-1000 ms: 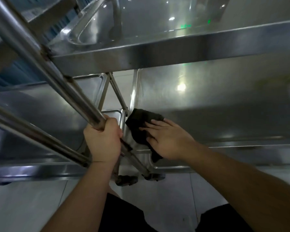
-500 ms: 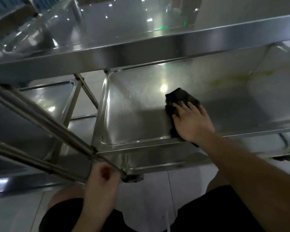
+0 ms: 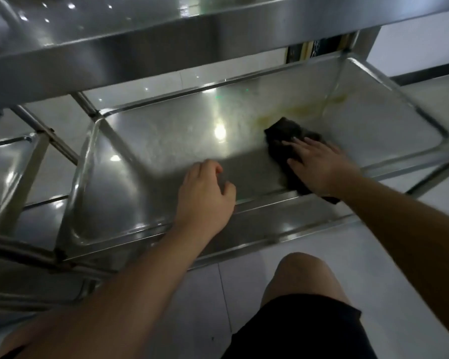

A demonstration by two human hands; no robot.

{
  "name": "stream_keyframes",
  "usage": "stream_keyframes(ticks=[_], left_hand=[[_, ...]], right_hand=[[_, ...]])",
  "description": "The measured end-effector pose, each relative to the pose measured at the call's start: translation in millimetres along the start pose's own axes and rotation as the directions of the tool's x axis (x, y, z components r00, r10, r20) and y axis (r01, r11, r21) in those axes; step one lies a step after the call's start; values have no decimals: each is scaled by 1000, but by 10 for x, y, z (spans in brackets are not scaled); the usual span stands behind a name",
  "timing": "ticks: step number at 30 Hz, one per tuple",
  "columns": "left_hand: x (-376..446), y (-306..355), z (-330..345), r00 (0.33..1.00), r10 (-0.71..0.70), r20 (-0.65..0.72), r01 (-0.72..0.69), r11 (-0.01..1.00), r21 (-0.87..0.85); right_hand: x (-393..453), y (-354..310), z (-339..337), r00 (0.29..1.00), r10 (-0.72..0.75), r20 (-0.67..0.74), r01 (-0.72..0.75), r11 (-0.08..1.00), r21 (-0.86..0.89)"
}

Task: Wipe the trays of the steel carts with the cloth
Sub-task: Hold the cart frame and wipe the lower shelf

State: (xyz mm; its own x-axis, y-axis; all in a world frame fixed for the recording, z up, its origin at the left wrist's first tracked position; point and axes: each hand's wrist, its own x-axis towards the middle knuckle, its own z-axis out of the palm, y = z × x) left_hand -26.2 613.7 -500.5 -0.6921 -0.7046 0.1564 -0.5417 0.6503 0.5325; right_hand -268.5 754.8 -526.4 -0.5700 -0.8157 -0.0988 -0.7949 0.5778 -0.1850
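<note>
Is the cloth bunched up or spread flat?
Bunched up: the dark cloth sits crumpled under the right hand on the tray.

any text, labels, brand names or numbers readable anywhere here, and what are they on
None can be read.
Trays: bare steel, only light glare and a yellowish stain.
Cloth: plain dark, no label showing.
Dark patterned strip behind the cart: too blurred to tell whether it holds any text.

Black cloth (image 3: pixel 283 136), silver steel tray (image 3: pixel 166 141) with yellowish stain (image 3: pixel 301 111), black shorts (image 3: pixel 303 330)
</note>
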Motion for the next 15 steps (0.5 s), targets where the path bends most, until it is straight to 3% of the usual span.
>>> stream_keyframes(ticks=[3, 6, 9, 11, 15], left_hand=[[126, 122, 137, 999, -28, 43, 25, 996, 80], [205, 239, 303, 997, -28, 77, 17, 989, 145], [288, 294, 443, 999, 7, 46, -15, 986, 167], [345, 277, 516, 999, 19, 41, -25, 988, 150], [388, 211, 604, 996, -36, 78, 27, 994, 110]], right_hand=[[-21, 506, -101, 981, 191, -44, -190, 981, 28], [-32, 297, -93, 971, 232, -58, -231, 973, 20], [-94, -203, -6, 998, -39, -47, 37, 999, -34], [-116, -344, 11, 974, -226, -6, 226, 974, -25], [-30, 14, -85, 964, -265, 31, 264, 964, 17]])
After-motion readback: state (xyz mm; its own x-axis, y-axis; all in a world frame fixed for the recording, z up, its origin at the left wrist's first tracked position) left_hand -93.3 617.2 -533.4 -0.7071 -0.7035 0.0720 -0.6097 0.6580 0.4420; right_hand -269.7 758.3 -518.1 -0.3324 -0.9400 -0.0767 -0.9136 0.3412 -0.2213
